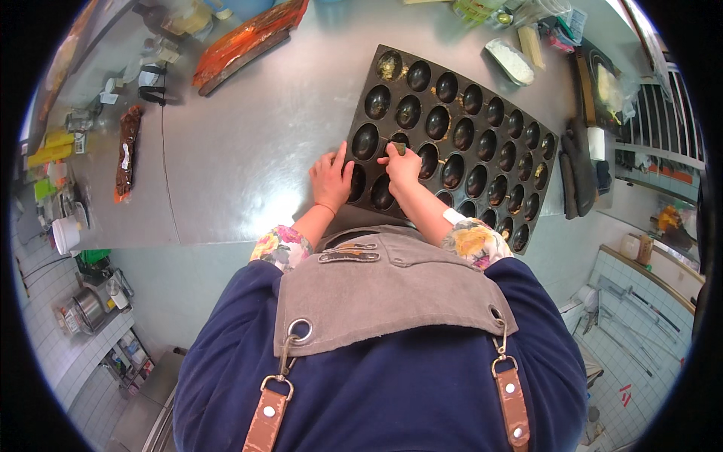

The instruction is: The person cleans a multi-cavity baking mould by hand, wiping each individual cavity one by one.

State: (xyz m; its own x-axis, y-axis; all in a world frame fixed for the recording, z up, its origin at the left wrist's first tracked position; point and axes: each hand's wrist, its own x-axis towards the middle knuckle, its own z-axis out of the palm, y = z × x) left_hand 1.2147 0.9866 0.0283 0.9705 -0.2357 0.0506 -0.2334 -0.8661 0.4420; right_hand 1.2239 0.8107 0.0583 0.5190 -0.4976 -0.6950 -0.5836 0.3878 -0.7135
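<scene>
Pinching a greenish pad (400, 148) in our right hand (404, 167), we rest a loose left hand (330, 181) against the worktop's (226, 151) front-edge pan (398, 88).

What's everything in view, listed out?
metal worktop: one, silver, centre
multi-cavity baking mould: one, black, worktop's right
small piece: one, greenish-brown, over mould
wrapped package: one, orange-red, upper left
wrapped packet: one, brown, left
tray: one, white, upper right
pot: one, silver, lower left
edge clutter: uncountable, mixed, both sides
apron: one, grey-brown, torso
shirt: one, navy, torso
floral cuffs: two, multicoloured, wrists
left hand: one, bare, mould's left edge
right hand: one, bare, holding small piece
</scene>
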